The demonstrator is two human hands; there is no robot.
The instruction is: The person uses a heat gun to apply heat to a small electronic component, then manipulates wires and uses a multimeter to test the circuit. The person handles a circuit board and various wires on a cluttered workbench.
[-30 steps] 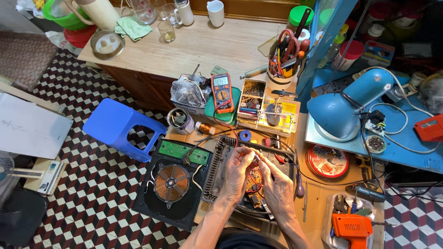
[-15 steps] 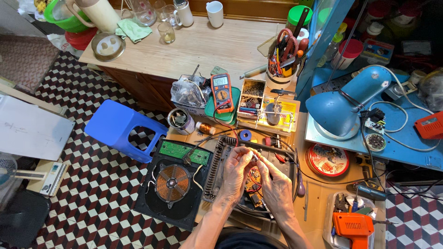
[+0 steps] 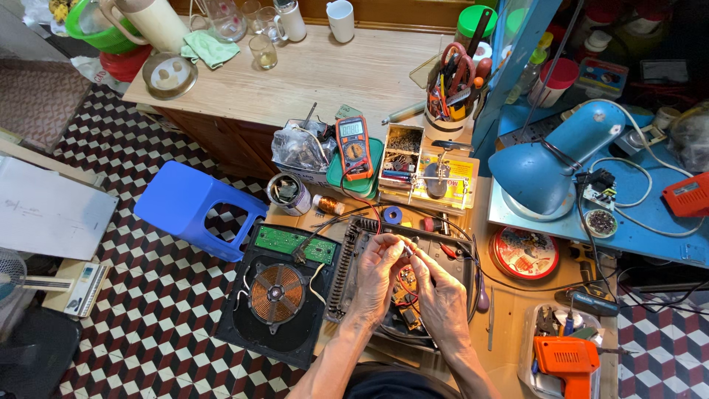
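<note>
Both hands meet over the opened cooker housing (image 3: 354, 244), raised just clear of its circuit board (image 3: 405, 287), likely so the fingertips can work freely. The left hand (image 3: 378, 270) and right hand (image 3: 441, 295) pinch together on a small part (image 3: 406, 251) too tiny to make out, wrists angled inward. The copper coil plate (image 3: 275, 292) lies aside on the worktop (image 3: 509, 318), out of the way

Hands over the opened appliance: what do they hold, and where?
Both hands, left hand and right hand, pinch something small at their fingertips; what it is cannot be told.
</note>
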